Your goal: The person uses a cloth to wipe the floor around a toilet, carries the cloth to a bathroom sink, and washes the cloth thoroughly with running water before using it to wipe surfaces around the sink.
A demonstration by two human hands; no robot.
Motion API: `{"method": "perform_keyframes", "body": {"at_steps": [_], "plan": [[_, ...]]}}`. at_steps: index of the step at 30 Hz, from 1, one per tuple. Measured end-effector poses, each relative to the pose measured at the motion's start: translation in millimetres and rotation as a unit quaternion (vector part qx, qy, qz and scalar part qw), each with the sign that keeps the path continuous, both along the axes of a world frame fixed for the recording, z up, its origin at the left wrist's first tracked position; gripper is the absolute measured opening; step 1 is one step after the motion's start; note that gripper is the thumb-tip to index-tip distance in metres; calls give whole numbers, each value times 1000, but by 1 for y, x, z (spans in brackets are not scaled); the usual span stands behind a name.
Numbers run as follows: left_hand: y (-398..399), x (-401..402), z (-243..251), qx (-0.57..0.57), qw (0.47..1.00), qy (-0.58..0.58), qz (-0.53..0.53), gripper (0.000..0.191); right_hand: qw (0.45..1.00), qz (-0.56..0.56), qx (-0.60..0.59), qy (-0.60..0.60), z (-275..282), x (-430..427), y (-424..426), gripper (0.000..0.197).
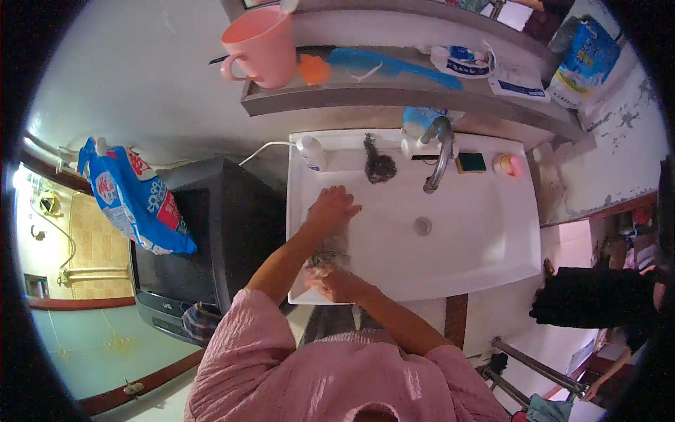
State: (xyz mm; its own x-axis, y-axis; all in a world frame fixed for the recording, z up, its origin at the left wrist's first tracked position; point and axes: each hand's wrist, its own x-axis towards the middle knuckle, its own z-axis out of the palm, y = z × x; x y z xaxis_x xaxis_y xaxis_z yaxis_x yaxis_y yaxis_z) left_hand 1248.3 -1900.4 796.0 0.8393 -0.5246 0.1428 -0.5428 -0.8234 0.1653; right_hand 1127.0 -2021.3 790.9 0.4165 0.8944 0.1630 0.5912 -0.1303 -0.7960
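Observation:
Both hands are over the left part of a white ceramic washbasin (474,232). My left hand (330,211) lies flat, palm down, on a greyish, wet-looking cloth or mesh (335,245) at the basin's left side, its fingers towards the back rim. My right hand (332,284) is at the near end of that piece, by a dark, frothy bunched part; its fingertips are partly hidden, so its hold is unclear. A dark scrubbing wad (381,166) rests on the back ledge, near a white bottle (312,153). Right of centre is the drain (422,226).
A curved metal faucet (443,158), a green-and-yellow sponge (471,163) and a pink item (509,165) line the back ledge. Above, a shelf (369,97) holds a pink mug (263,47) and a blue comb (390,63). An old television (211,237) with a blue bag (137,200) stands left.

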Motion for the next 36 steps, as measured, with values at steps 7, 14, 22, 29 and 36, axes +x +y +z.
{"method": "perform_keyframes", "body": {"at_steps": [7, 14, 22, 29, 36], "plan": [[11, -118, 30, -143, 959, 61, 237, 11, 918, -356, 73, 157, 30, 50, -31, 21], [-20, -169, 35, -130, 957, 5, 259, 28, 927, -358, -9, -116, 25, 133, 35, 29], [-11, -180, 7, -203, 949, 19, 240, 23, 952, -287, -59, -85, 49, 46, 16, 23], [-7, -181, 1, -234, 952, -7, 198, 23, 918, -215, -204, -262, 1, 113, 40, 13], [-1, -186, -5, -217, 952, 8, 214, 24, 931, -295, -109, -185, 32, 107, 44, 17]]}}
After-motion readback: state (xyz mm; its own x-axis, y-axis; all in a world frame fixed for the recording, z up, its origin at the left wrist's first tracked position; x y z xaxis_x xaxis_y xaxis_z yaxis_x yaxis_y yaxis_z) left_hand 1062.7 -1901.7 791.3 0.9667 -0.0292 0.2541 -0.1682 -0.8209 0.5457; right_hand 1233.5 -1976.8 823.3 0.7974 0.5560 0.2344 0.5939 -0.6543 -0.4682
